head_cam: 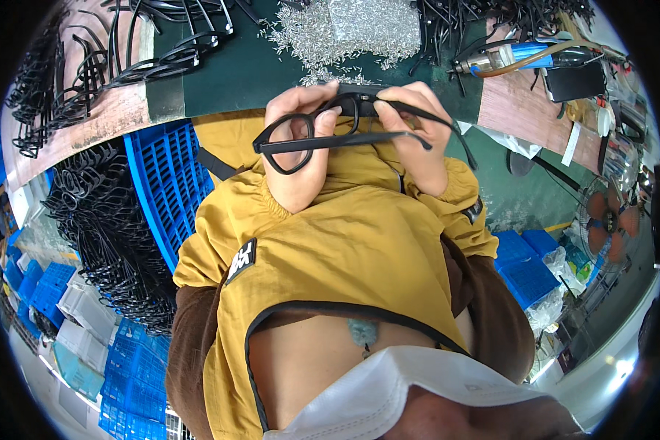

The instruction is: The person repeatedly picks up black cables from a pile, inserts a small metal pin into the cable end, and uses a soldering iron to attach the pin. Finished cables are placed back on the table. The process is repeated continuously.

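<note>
A black eyeglass frame [330, 144] is held up between both hands at the table's near edge, its temples pointing right. My left hand [302, 184] grips the front around one rim, the thumb near the bridge. My right hand [426, 146] pinches the far end of the front by the hinge, where a small metal part shows. One temple crosses in front of my hands; the other curves down past my right wrist. Just behind the frame sits a dark block [357, 89], partly hidden by my fingers. A heap of small silver metal pins [302, 36] lies beyond it on the green mat [225, 82].
Black eyeglass frames [170, 60] crowd the left of the table; black temples [451, 27] lie behind right. A blue hand-held power tool [522, 56] with a brown hose rests at right. A blue plastic crate [165, 176] stands at my left, a fan [610, 220] at lower right.
</note>
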Available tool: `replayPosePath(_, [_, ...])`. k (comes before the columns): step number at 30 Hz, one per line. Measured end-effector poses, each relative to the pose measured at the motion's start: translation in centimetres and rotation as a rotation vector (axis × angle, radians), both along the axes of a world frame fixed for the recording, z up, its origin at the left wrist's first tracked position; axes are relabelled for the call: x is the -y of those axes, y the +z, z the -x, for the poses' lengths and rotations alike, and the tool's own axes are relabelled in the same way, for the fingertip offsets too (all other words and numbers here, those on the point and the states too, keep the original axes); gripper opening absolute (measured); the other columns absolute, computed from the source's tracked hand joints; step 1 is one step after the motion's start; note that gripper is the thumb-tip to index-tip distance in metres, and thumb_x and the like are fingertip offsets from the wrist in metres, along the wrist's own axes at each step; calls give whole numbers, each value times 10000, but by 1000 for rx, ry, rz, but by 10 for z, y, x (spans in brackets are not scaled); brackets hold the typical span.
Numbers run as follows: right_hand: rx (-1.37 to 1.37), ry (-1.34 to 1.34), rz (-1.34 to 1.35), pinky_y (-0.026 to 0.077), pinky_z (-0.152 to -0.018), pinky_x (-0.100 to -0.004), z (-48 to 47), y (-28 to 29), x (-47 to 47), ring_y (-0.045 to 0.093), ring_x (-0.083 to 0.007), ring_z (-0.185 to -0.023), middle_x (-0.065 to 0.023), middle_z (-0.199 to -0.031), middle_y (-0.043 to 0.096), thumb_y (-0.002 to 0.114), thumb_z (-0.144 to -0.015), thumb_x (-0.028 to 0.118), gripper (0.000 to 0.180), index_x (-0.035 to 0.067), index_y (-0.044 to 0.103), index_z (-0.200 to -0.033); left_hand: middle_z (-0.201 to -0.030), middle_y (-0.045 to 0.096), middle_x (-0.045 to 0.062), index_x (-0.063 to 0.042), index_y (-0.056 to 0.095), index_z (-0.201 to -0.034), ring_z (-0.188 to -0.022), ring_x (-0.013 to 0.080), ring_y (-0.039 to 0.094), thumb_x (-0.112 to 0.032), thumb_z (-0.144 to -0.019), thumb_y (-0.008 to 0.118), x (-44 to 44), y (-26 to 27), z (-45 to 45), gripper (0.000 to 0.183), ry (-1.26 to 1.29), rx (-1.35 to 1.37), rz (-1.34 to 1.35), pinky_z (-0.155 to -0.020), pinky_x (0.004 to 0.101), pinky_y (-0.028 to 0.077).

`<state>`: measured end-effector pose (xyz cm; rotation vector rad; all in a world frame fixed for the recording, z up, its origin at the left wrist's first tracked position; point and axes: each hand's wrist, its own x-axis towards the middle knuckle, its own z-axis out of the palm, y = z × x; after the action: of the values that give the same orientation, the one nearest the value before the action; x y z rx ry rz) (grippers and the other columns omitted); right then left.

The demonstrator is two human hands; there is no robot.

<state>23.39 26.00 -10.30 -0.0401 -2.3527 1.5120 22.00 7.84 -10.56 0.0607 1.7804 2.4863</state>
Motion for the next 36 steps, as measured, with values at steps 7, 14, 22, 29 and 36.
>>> replayPosePath(7, [-87, 361, -688, 515, -835, -362, -1, 3, -61, 627, -285, -954, -61, -1025, 685, 815, -761, 31, 314, 83, 786, -1070, -1413, 568, 302, 12, 656, -1172, -1206, 426, 654, 155, -779, 657, 6, 6, 1, 419, -336, -535, 544, -919, 388, 583])
replayPosePath(14, [-388, -447, 188, 498, -882, -371, 45, 20, -105, 614, -222, -967, -115, -1059, 659, 587, -1022, 213, 321, -59, 637, -1184, -1466, 531, 301, 11, 654, -1196, -1246, 439, 626, 149, -707, 654, 8, 6, -1, 508, -402, -517, 607, -911, 402, 586])
replayPosePath(22, [-299, 135, 1008, 396, -564, -270, 95, 15, -83, 466, -125, -640, -18, -800, 496, 662, -968, 265, 392, 55, 527, -1270, -1414, 562, 336, 8, 664, -1179, -1159, 438, 676, 119, -790, 646, 5, 0, 0, 405, -356, -503, 552, -879, 392, 583])
replayPosePath(29, [-268, 400, 1006, 391, -478, -260, 118, 9, -42, 454, -125, -555, -5, -718, 455, 658, -999, 225, 318, 91, 484, -1229, -1405, 572, 333, 9, 668, -1164, -1070, 406, 707, 101, -812, 652, 3, -5, 0, 364, -327, -510, 520, -827, 378, 584])
replayPosePath(36, [-355, 275, 945, 421, -472, -267, 104, 23, -38, 479, -126, -558, -7, -726, 461, 636, -988, 204, 279, 115, 481, -1201, -1413, 561, 340, 17, 665, -1149, -1112, 424, 697, 93, -817, 658, 5, -5, 4, 341, -351, -588, 526, -851, 382, 589])
